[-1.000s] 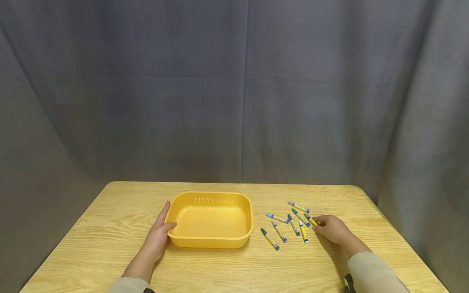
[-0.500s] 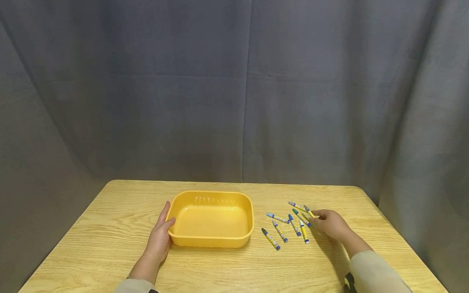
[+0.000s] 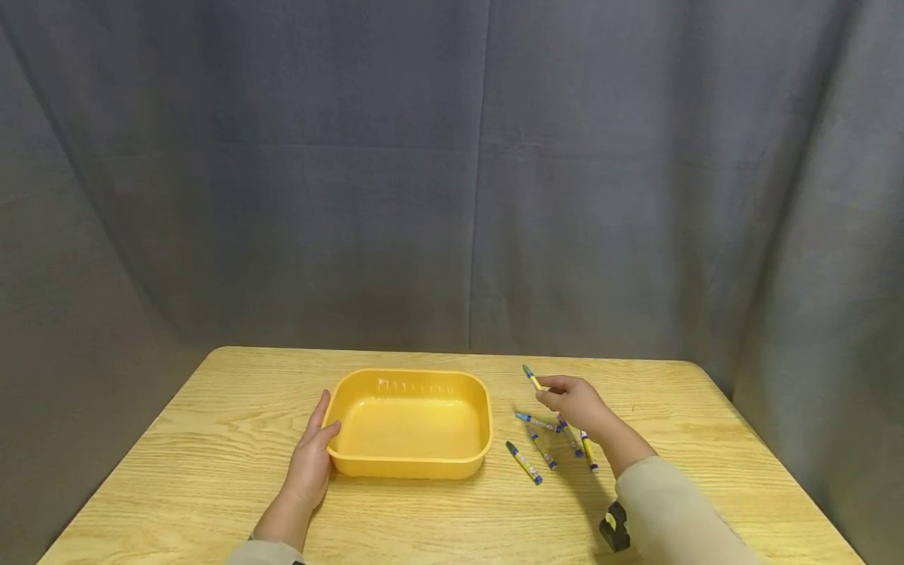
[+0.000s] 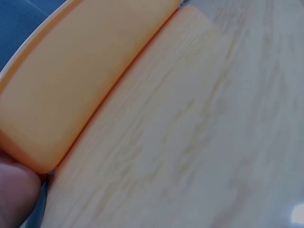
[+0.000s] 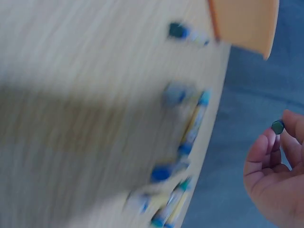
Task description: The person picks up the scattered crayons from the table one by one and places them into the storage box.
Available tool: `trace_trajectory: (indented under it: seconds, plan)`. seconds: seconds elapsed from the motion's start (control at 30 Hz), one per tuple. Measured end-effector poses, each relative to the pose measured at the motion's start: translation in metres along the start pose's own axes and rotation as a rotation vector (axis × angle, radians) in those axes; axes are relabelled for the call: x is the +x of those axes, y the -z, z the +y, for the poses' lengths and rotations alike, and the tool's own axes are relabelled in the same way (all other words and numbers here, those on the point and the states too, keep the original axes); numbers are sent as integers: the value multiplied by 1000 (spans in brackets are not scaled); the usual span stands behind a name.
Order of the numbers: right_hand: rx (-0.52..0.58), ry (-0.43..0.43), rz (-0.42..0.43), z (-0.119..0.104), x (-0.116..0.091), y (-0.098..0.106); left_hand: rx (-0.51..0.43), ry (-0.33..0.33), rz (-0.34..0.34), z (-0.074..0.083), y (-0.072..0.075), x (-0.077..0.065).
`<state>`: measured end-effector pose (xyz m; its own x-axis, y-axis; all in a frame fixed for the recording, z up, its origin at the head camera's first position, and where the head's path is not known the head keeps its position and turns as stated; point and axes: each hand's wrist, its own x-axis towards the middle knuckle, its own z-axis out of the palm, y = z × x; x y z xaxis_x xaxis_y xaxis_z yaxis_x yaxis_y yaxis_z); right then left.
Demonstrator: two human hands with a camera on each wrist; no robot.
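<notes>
My left hand (image 3: 308,463) grips the left side of a yellow plastic basin (image 3: 408,468), thumb over the rim and fingers along the outer wall. My right hand (image 3: 581,406) pinches a green-tipped oil pastel (image 3: 531,377) between thumb and fingertips, raised above the table to the right of the basin. In the right wrist view only the dark round end of this oil pastel (image 5: 278,127) shows. Below the right hand lie several more pastels in yellow and blue wrappers, among them a dark green one (image 3: 524,462) and a light blue one (image 3: 538,422); the hand and forearm hide others.
The wooden table (image 3: 417,522) has rounded far corners. Behind it hangs a grey curtain (image 3: 353,196), which also runs along both sides. A black strap piece (image 3: 614,527) is on the right sleeve (image 3: 678,510).
My right hand has lifted the oil pastel from the right end of the group and carried it left toward the basin. The left hand and basin stay in place.
</notes>
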<state>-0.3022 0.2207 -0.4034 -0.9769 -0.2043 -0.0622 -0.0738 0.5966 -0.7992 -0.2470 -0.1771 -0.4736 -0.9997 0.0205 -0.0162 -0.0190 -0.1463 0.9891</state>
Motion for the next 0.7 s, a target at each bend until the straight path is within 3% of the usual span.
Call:
trace_trajectory:
  seconds: [0.4, 0.7]
  plan:
    - [144, 48, -66, -52, 22, -43, -10, -6, 1, -3, -5, 0]
    - [194, 74, -143, -73, 30, -75, -21, -16, -1, -2, -6, -2]
